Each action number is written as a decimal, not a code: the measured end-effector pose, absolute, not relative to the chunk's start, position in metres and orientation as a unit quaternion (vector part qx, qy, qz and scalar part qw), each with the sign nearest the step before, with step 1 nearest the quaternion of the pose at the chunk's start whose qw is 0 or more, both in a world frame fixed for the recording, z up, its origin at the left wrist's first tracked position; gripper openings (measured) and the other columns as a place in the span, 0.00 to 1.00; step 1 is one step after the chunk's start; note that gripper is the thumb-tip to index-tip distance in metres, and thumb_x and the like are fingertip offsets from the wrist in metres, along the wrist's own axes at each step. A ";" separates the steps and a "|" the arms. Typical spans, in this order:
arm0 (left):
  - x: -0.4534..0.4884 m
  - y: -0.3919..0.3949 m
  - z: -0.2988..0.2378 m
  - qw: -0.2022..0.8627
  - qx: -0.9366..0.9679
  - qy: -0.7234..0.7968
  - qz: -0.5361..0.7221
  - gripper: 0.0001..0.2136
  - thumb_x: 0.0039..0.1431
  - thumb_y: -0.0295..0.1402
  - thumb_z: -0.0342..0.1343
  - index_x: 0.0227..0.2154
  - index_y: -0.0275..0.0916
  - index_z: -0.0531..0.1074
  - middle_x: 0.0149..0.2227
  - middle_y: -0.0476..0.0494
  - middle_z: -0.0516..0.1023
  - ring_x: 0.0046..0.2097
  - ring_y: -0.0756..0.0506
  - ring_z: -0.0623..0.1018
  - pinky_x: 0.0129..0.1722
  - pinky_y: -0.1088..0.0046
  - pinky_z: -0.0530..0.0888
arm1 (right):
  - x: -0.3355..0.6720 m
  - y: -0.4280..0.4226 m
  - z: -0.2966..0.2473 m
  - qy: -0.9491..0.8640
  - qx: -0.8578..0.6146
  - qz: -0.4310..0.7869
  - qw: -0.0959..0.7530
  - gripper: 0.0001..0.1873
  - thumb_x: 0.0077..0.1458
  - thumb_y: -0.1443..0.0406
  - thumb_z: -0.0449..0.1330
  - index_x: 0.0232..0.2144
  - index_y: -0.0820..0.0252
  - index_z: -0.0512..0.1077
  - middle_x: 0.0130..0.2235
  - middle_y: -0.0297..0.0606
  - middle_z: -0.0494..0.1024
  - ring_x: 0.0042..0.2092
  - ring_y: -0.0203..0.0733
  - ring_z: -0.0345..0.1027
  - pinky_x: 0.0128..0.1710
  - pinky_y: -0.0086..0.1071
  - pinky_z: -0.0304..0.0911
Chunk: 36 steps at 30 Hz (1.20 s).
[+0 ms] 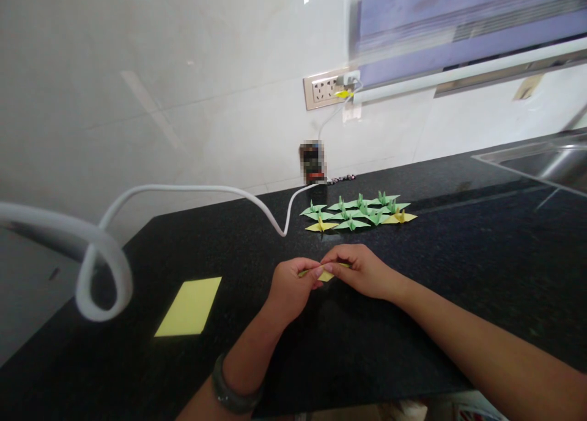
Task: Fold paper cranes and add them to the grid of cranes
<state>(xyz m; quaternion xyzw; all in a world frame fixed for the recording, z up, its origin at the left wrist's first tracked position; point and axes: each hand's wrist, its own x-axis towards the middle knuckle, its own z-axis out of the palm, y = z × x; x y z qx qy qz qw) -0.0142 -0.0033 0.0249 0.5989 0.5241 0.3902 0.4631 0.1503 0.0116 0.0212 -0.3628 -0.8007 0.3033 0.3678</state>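
Between my two hands is a small piece of folded yellow paper, pinched near the middle of the black counter. My left hand grips its left side, thumb on top. My right hand pinches it from the right, fingertips meeting those of the left. Most of the paper is hidden by my fingers. Just beyond my hands stand several folded paper cranes, mostly green, with a yellow crane at the left front and another yellow crane at the right.
Yellow square paper lies flat on the black counter to the left. A white cable loops across the left side toward a phone-like, blurred-out object at the wall. A wall socket is above; a metal sink is at far right.
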 end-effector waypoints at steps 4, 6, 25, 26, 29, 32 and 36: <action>-0.014 -0.003 0.023 0.428 0.621 0.538 0.378 0.10 0.46 0.36 0.53 0.26 0.35 0.73 0.24 0.44 0.75 0.24 0.48 0.75 0.24 0.74 0.71 | 0.150 0.012 0.020 -0.804 -0.372 0.295 0.358 0.07 0.50 0.67 0.52 0.28 0.61 0.70 0.26 0.34 0.72 0.29 0.34 0.64 0.29 0.26 0.57; -0.014 -0.005 0.024 0.420 0.623 0.541 0.378 0.09 0.46 0.36 0.53 0.26 0.35 0.73 0.23 0.45 0.75 0.23 0.48 0.75 0.23 0.74 0.71 | 0.149 0.011 0.020 -0.801 -0.377 0.288 0.364 0.06 0.50 0.67 0.52 0.27 0.61 0.69 0.25 0.34 0.71 0.28 0.34 0.63 0.28 0.26 0.57; -0.017 0.005 0.022 0.590 0.470 0.529 0.389 0.11 0.44 0.36 0.56 0.27 0.32 0.68 0.21 0.46 0.74 0.22 0.52 0.73 0.20 0.80 0.68 | 0.156 0.014 0.024 -0.887 -0.292 0.094 0.346 0.07 0.49 0.65 0.55 0.32 0.57 0.72 0.43 0.41 0.63 0.47 0.43 0.55 0.44 0.38 0.54; -0.017 0.005 0.022 0.589 0.469 0.530 0.390 0.11 0.44 0.36 0.56 0.27 0.32 0.68 0.21 0.45 0.74 0.22 0.51 0.73 0.21 0.79 0.69 | 0.155 0.013 0.024 -0.892 -0.290 0.087 0.334 0.07 0.49 0.65 0.55 0.31 0.57 0.72 0.42 0.41 0.63 0.46 0.43 0.55 0.44 0.38 0.54; -0.016 0.004 0.021 0.592 0.467 0.520 0.401 0.10 0.44 0.35 0.57 0.26 0.32 0.68 0.22 0.45 0.74 0.24 0.51 0.74 0.23 0.78 0.70 | 0.153 0.012 0.023 -0.898 -0.292 0.084 0.320 0.08 0.51 0.67 0.52 0.31 0.58 0.71 0.39 0.41 0.65 0.43 0.42 0.56 0.42 0.37 0.55; -0.016 0.004 0.019 0.591 0.474 0.503 0.416 0.09 0.43 0.34 0.57 0.26 0.32 0.68 0.22 0.46 0.74 0.24 0.51 0.74 0.25 0.77 0.70 | 0.151 0.011 0.022 -0.889 -0.297 0.103 0.333 0.08 0.52 0.68 0.51 0.30 0.60 0.70 0.38 0.41 0.65 0.43 0.41 0.56 0.43 0.37 0.54; -0.013 0.002 0.020 0.579 0.489 0.504 0.414 0.10 0.43 0.34 0.58 0.25 0.31 0.68 0.22 0.46 0.74 0.23 0.51 0.74 0.24 0.76 0.71 | 0.147 0.009 0.020 -0.865 -0.316 0.141 0.362 0.07 0.51 0.70 0.51 0.28 0.62 0.69 0.40 0.42 0.64 0.44 0.42 0.56 0.44 0.38 0.54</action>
